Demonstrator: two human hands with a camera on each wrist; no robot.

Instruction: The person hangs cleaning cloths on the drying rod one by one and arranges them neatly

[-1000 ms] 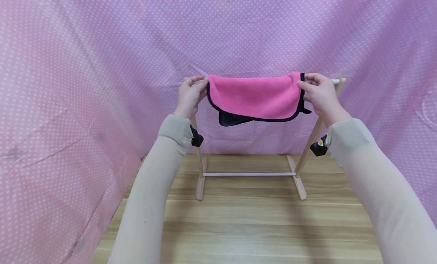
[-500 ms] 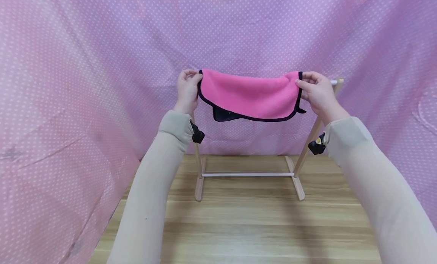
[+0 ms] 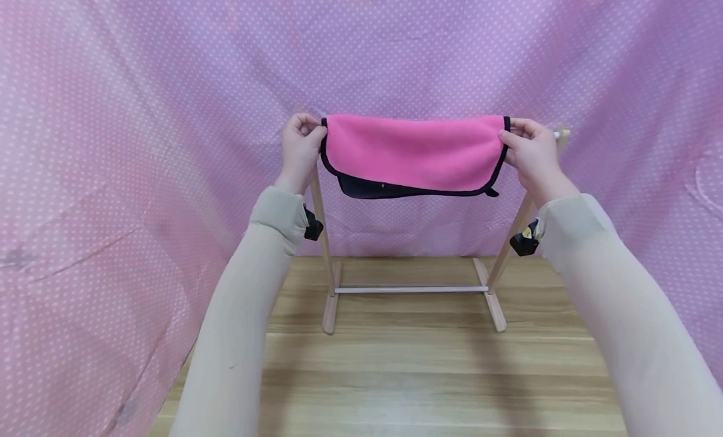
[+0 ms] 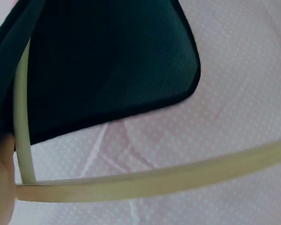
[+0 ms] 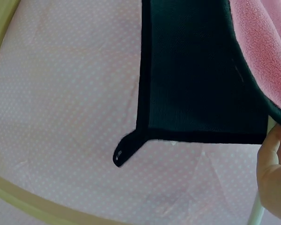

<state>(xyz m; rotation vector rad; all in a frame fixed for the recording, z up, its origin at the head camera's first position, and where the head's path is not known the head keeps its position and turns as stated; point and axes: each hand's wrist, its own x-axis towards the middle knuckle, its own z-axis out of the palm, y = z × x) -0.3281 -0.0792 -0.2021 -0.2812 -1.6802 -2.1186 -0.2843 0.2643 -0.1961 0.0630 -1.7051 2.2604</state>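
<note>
A pink fleece cloth point(image 3: 418, 151) with black edging lies draped over the top bar of a small wooden rack point(image 3: 329, 314). My left hand point(image 3: 301, 147) pinches its upper left edge, and my right hand point(image 3: 532, 149) pinches the upper right edge. Below the pink front flap, the black back layer shows in the head view. In the left wrist view, the black layer point(image 4: 117, 61) hangs behind a wooden bar. A short black tab point(image 5: 125, 149) sticks out from a corner of the black side in the right wrist view. The cloth covers most of the top bar.
A white lower rod point(image 3: 412, 290) joins the rack's two feet. The rack stands on a wood-grain surface point(image 3: 395, 374). Pink dotted fabric point(image 3: 395, 54) hangs behind and along both sides. Black wrist cameras point(image 3: 525, 242) sit at both cuffs.
My left hand has moved left with the cloth's left edge, and the right hand slightly right. The cloth is now wider and flatter, its top edge straighter, with more black showing at lower left.
</note>
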